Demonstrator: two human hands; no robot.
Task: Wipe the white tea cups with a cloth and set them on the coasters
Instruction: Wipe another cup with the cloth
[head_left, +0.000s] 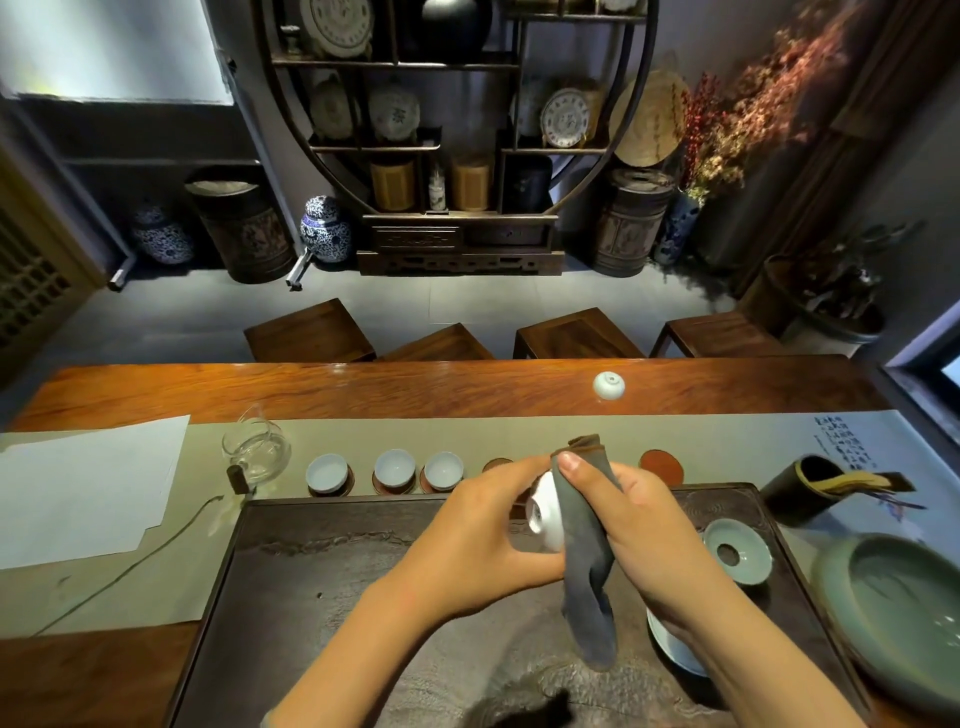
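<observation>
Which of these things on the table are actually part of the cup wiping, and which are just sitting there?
In use: cup, grey cloth, left hand, right hand, three cups on coasters, empty coaster.
Idle: glass pitcher, paper, green bowl.

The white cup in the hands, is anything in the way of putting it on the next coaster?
Nothing visible blocks it. The white cup is held by the left hand over the dark tray, the right hand pressing the grey cloth on it. The bare coaster lies just beyond, beside three filled ones.
</observation>
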